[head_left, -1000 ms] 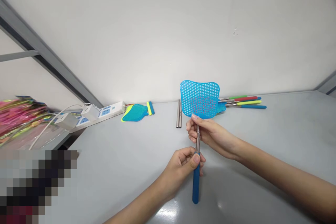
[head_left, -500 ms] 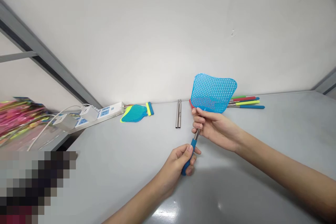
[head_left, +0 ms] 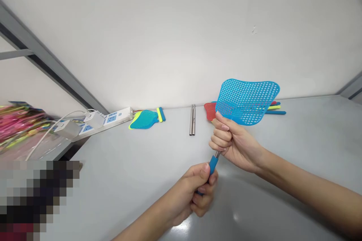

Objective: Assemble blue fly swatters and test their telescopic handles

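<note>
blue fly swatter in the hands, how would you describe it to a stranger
Over the grey table by the white wall, the blue fly swatter is held up, its mesh head above the right hand and its blue grip in the left hand. The teal swatter and red swatter lie on the table instead.

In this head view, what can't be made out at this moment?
Lower end of the blue fly swatter's handle: hidden inside the left hand.
Red swatter head: partly hidden behind the blue mesh head.
Coloured handles: mostly hidden by that mesh head.
Pink bundle: blurred, cut off by the left edge.
Lower left corner: a pixelated block covers whatever is there.
</note>
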Demonstrator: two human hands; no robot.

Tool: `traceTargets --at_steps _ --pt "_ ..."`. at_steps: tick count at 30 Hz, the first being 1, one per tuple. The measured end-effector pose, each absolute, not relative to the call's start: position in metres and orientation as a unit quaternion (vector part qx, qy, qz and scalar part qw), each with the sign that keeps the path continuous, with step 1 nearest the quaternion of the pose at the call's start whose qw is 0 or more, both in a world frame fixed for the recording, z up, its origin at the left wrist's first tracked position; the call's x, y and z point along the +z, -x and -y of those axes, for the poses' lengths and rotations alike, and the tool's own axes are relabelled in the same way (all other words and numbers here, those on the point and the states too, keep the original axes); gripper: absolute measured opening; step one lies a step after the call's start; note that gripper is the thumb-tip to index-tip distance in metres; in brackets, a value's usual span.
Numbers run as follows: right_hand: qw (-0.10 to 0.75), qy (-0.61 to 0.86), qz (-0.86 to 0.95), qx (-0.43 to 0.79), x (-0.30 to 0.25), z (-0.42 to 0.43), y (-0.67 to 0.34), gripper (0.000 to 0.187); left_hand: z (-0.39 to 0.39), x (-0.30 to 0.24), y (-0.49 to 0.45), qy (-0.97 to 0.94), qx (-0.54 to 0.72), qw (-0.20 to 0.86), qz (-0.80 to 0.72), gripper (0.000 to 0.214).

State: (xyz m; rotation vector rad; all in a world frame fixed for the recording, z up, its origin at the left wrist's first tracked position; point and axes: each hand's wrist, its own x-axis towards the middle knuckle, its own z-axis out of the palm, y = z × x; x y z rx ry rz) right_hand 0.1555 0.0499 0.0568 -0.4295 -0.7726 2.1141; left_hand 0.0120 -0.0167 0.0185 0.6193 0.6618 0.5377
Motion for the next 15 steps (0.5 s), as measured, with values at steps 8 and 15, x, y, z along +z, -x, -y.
traceTargets --at_steps 8,15 --pt "0.372 0.15 0.295 0.867 0.0598 -0.0484 -0.1569 0.034 0.0159 0.0111 -0.0147 -0.264 0.228 0.917 -0.192 0.025" --pt "0.337 0.178 0.381 0.842 0.0616 -0.0486 -0.1576 0.018 0.0139 0.0115 -0.018 -0.341 0.29 0.871 -0.204 0.023"
